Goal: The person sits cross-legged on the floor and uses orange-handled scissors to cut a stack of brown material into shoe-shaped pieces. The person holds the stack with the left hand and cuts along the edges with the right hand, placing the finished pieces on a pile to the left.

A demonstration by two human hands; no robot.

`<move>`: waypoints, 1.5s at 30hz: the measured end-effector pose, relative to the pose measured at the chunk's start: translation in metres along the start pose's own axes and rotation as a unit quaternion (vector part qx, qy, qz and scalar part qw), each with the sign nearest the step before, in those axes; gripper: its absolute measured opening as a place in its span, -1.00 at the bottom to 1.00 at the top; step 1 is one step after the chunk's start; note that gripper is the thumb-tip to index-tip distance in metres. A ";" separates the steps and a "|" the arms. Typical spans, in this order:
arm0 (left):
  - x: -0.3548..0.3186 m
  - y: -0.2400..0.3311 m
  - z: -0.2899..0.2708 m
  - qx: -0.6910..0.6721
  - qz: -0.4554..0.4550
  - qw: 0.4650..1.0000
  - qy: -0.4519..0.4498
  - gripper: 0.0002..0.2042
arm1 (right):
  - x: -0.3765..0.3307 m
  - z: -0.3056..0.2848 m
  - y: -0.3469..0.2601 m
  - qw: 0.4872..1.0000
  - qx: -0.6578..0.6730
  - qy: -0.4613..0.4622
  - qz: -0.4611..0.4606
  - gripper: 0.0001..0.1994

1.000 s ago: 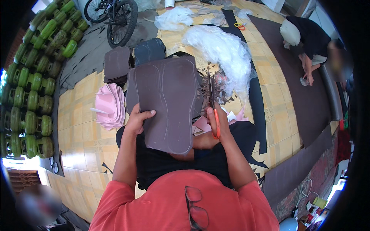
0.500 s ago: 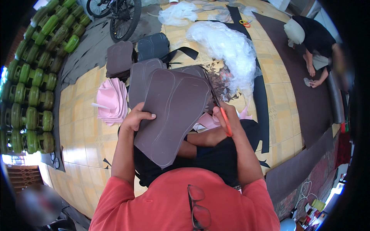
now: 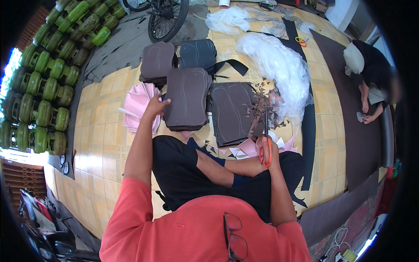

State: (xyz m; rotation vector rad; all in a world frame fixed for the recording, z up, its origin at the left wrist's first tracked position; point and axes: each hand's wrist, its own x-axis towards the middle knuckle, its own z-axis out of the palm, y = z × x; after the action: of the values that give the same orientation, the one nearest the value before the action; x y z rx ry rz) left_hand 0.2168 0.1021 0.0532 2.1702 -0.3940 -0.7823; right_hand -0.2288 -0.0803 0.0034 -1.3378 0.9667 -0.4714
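We saw orange-handled scissors [image 3: 265, 150], dark brown sheets [image 3: 187, 98] w/ pale traced outlines, pink paper stack [image 3: 139, 105], green gas cylinders [image 3: 43, 83], yellow-tan tiles [image 3: 102, 144].

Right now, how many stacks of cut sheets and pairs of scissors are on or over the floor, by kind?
Brown sheet stacks: 3
Dark grey sheet stack: 1
Pink sheet stack: 1
Orange-handled scissors: 2
Total: 7

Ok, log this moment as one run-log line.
left hand: open, at edge of brown sheet stack | right hand: holds orange-handled scissors, blades up | pink fan beside left hand
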 end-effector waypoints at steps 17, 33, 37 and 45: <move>-0.066 0.041 0.121 0.181 0.360 0.913 0.067 -0.65 | 0.016 0.003 0.013 0.997 -0.070 0.012 0.044 -0.53; -0.076 0.020 0.238 0.339 0.109 0.934 0.031 -0.46 | 0.018 -0.002 0.013 0.999 -0.031 0.020 -0.004 -0.53; -0.074 0.031 0.238 0.254 0.239 0.936 0.047 -0.73 | 0.014 -0.003 0.011 1.000 -0.014 0.025 0.011 -0.51; -0.111 0.110 0.199 -0.009 0.366 0.924 0.114 -0.85 | 0.012 -0.002 0.004 0.999 0.023 0.044 0.013 -0.51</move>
State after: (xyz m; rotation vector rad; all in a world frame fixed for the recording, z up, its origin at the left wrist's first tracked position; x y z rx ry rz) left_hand 0.0003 -0.0265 0.0808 1.8475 -0.9886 -0.1113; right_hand -0.2252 -0.0900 -0.0042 -1.2704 1.0394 -0.5322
